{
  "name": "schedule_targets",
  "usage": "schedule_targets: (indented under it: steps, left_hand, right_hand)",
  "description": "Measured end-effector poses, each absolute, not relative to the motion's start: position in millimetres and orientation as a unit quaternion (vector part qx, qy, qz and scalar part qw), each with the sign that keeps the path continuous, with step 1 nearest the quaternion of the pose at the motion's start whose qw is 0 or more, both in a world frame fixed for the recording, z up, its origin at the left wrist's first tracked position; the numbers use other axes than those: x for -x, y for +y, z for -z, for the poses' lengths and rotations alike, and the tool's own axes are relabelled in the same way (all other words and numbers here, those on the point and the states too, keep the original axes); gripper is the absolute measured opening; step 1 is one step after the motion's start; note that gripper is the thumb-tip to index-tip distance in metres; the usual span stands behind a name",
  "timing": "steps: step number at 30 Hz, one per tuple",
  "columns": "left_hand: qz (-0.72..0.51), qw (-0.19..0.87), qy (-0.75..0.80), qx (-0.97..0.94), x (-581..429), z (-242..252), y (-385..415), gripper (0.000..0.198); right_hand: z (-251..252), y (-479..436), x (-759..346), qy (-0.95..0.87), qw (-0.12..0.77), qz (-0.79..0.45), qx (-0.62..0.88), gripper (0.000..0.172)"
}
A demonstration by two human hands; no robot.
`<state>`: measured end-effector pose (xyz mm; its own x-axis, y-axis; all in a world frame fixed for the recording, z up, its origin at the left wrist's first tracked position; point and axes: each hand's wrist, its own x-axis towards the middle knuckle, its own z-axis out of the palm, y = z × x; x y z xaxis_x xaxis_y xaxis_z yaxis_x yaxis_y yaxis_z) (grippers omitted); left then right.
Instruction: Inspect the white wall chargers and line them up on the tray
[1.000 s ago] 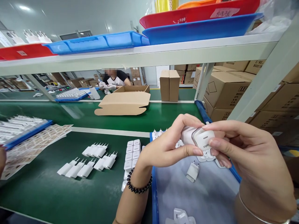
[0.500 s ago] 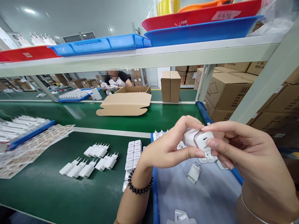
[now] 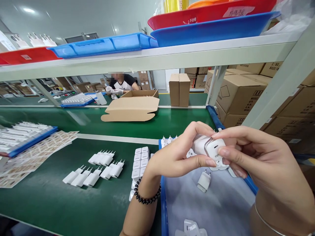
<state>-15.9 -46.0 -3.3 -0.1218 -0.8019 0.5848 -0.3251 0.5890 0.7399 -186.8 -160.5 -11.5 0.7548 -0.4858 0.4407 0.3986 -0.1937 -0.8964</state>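
Note:
Both hands hold one white charger plug (image 3: 203, 144) over a blue tray (image 3: 164, 209). My left hand (image 3: 177, 154) grips its body between thumb and fingers. My right hand (image 3: 261, 157) pinches the end with the port slot, thumb on that face. Under the hands a single white plug with two pins (image 3: 204, 181) lies on the tray's grey lining. More white plugs behind it are partly hidden by my hands. Left of the tray stand white chargers in rows (image 3: 141, 162). Farther left, several white two-pin plugs (image 3: 92, 178) lie in groups on the green table (image 3: 49, 203).
Printed sheets (image 3: 36, 157) and a tray of white plugs (image 3: 27, 137) are at the left. An open cardboard box (image 3: 133, 106) lies beyond, near a co-worker (image 3: 123, 82). Overhead runs a shelf (image 3: 137, 60) with blue and red trays. Cartons (image 3: 241, 95) are stacked at the right.
The view has shifted very slightly. Both hands keep their hold on the charger plug, with almost no visible movement.

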Motion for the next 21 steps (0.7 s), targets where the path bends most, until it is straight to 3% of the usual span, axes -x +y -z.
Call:
schedule_targets:
  steps: [13, 21]
  left_hand:
    - [0.243, 0.537, -0.709, -0.388, 15.2, 4.1, -46.3, 0.04]
    - [0.215, 0.525, -0.721, -0.399, 15.7, 2.9, -46.1, 0.039]
  right_hand:
    - [8.3, -160.6, 187.2, 0.038, 0.648, 0.331, 0.685, 0.011]
    - [5.3, -159.8, 186.9, 0.049, 0.681, 0.309, 0.662, 0.02]
